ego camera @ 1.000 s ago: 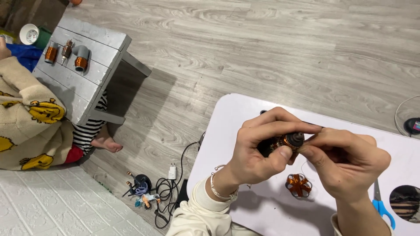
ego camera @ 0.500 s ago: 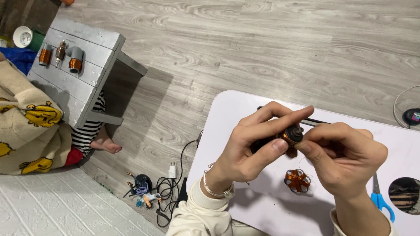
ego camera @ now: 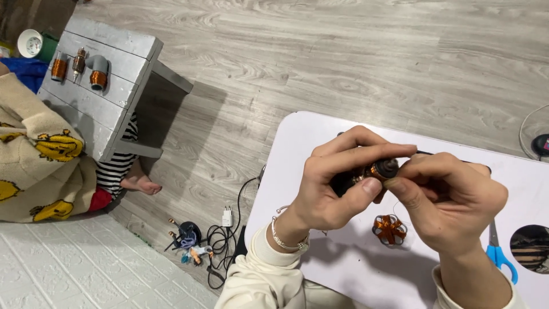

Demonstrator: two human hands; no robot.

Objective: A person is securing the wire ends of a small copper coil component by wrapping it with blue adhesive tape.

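My left hand point(ego camera: 334, 183) grips a small motor armature point(ego camera: 380, 170) with copper winding, held above the white table point(ego camera: 297, 149). My right hand point(ego camera: 452, 197) pinches at its end from the right, fingertips touching the part. Most of the armature is hidden by my fingers. A loose bundle of copper wire point(ego camera: 390, 229) lies on the table just below my hands.
Blue-handled scissors point(ego camera: 498, 254) lie at the right of the table. A grey wooden stool point(ego camera: 100, 109) at upper left carries three copper-wound parts point(ego camera: 80, 67). Another person in a patterned fleece point(ego camera: 34, 166) sits behind it, a bare foot point(ego camera: 140, 184) showing. Cables and a charger point(ego camera: 220, 240) lie on the floor.
Both hands have stayed together on the armature, with small finger shifts. My left index finger now stretches across its top. The view has drifted slightly.
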